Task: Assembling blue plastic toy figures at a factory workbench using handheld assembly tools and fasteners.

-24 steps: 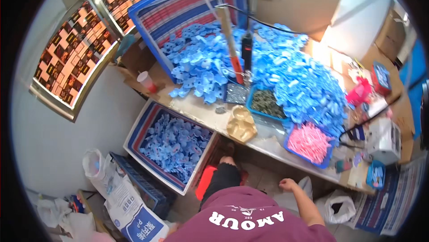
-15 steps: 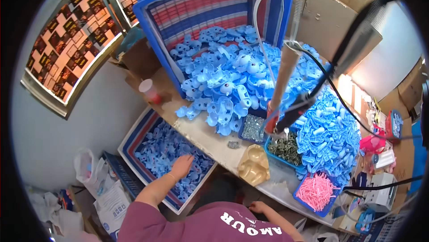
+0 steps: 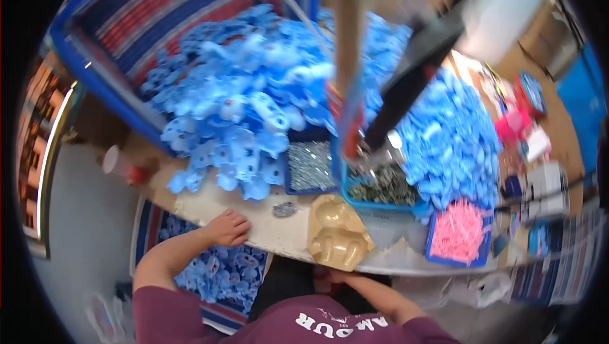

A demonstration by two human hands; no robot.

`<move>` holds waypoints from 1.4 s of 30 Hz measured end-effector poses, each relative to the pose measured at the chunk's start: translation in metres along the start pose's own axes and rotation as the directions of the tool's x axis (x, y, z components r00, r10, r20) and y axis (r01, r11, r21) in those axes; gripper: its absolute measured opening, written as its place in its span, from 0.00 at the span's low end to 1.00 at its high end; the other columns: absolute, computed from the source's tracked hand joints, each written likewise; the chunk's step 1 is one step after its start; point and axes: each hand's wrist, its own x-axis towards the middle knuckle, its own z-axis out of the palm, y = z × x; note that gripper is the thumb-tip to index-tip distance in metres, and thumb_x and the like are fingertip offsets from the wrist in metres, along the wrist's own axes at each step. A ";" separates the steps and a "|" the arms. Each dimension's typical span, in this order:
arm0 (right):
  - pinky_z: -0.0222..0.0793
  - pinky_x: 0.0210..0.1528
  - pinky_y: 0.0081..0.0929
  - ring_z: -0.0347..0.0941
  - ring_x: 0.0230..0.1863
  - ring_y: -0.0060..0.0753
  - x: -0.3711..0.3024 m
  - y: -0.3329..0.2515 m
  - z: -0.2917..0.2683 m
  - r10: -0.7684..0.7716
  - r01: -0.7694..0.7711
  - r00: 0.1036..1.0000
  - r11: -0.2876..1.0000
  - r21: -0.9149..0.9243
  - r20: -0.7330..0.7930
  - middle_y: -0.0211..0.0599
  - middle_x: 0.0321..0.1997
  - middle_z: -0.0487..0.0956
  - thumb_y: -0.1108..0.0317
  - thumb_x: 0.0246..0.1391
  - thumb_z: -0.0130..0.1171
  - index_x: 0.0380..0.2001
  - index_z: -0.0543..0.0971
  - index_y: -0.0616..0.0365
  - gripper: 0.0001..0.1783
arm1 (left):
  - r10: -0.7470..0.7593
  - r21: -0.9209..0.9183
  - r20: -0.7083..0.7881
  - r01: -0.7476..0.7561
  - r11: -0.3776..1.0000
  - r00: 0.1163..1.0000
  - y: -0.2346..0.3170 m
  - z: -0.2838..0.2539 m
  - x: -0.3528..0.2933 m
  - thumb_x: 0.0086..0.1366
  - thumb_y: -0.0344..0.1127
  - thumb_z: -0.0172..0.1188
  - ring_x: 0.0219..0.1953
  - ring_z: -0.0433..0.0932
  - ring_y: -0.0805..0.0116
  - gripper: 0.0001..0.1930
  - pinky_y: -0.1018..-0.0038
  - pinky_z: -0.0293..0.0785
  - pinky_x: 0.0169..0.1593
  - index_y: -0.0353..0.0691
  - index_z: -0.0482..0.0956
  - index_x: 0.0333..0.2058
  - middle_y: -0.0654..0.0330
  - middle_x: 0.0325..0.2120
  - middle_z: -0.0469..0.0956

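Observation:
My left hand [image 3: 229,227] is over the near edge of the worktable [image 3: 269,236], its fingers loosely curled and nothing visible in them. Just to its right lies a small heap of silvery screws [image 3: 285,209]. My right hand [image 3: 331,275] is low at the table's front edge, beside a tan moulded plastic tray [image 3: 341,240] with rounded hollows; its fingers are mostly hidden. Below my left forearm is a striped bin [image 3: 149,220] holding light blue plastic pieces [image 3: 219,274]. A hanging power screwdriver [image 3: 406,84], blurred, points down over the table.
Blue plastic shells [image 3: 247,115] spill from a tipped blue crate [image 3: 89,71]. Silvery screws fill a box [image 3: 311,166]; dark small parts lie in a turquoise tray [image 3: 380,204]. Pink strips [image 3: 457,233] fill a blue basket, with blue pieces [image 3: 450,141] heaped behind. A cup [image 3: 113,161] stands left.
My left hand has come up from the bin of blue pieces to the table edge. My right hand has moved in toward the tan tray. The view has shifted and blurred.

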 end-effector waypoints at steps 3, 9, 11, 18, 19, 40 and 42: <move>0.67 0.65 0.44 0.72 0.63 0.50 0.020 -0.013 0.005 0.045 -0.029 0.991 0.992 0.121 -0.125 0.50 0.62 0.76 0.54 0.63 0.56 0.58 0.78 0.52 0.23 | 0.028 0.009 -0.033 -0.028 1.000 0.999 0.000 0.002 -0.005 0.59 0.46 0.64 0.43 0.74 0.52 0.18 0.57 0.68 0.49 0.44 0.76 0.43 0.55 0.39 0.74; 0.67 0.65 0.45 0.71 0.64 0.50 0.026 -0.015 0.041 0.057 0.012 0.962 0.968 0.250 -0.267 0.50 0.62 0.76 0.54 0.63 0.55 0.58 0.78 0.52 0.23 | 0.000 0.046 -0.148 0.007 0.999 0.989 -0.004 0.006 0.006 0.56 0.41 0.64 0.45 0.72 0.46 0.19 0.55 0.69 0.51 0.43 0.75 0.46 0.50 0.43 0.73; 0.67 0.65 0.45 0.71 0.64 0.50 0.027 -0.022 0.064 0.054 0.030 0.952 0.962 0.270 -0.301 0.50 0.62 0.76 0.55 0.64 0.55 0.58 0.78 0.52 0.23 | -0.036 0.046 -0.165 0.044 0.998 0.986 -0.003 0.007 0.001 0.57 0.40 0.64 0.46 0.71 0.44 0.21 0.54 0.68 0.52 0.42 0.74 0.48 0.49 0.44 0.72; 0.66 0.65 0.45 0.71 0.64 0.51 0.047 -0.032 0.087 0.028 0.109 0.889 0.956 0.272 -0.456 0.50 0.62 0.75 0.55 0.64 0.55 0.58 0.78 0.52 0.23 | -0.010 0.075 -0.156 0.022 0.997 0.988 0.002 0.008 0.011 0.59 0.40 0.62 0.48 0.71 0.44 0.19 0.54 0.68 0.54 0.40 0.73 0.47 0.48 0.44 0.72; 0.66 0.65 0.45 0.71 0.64 0.51 0.050 -0.037 0.084 0.032 0.115 0.882 0.953 0.280 -0.470 0.50 0.62 0.75 0.55 0.64 0.55 0.58 0.78 0.52 0.23 | -0.027 0.063 -0.164 0.038 0.997 0.986 0.002 0.009 0.009 0.58 0.40 0.62 0.48 0.71 0.44 0.19 0.54 0.68 0.54 0.39 0.73 0.47 0.48 0.44 0.71; 0.65 0.66 0.45 0.69 0.65 0.52 0.018 0.053 0.093 -0.165 0.455 0.681 0.859 0.235 -0.714 0.51 0.63 0.75 0.56 0.65 0.53 0.58 0.77 0.53 0.22 | -0.068 0.041 -0.061 0.070 0.997 0.996 0.000 0.009 -0.010 0.52 0.45 0.67 0.39 0.71 0.50 0.24 0.54 0.67 0.45 0.44 0.72 0.45 0.53 0.40 0.72; 0.65 0.66 0.45 0.69 0.65 0.52 0.025 0.048 0.089 -0.208 0.469 0.668 0.863 0.187 -0.715 0.51 0.63 0.75 0.57 0.65 0.53 0.58 0.77 0.53 0.22 | -0.088 0.047 -0.066 0.091 0.995 0.994 -0.004 0.009 -0.012 0.52 0.46 0.67 0.39 0.71 0.51 0.24 0.54 0.67 0.45 0.44 0.73 0.45 0.54 0.41 0.72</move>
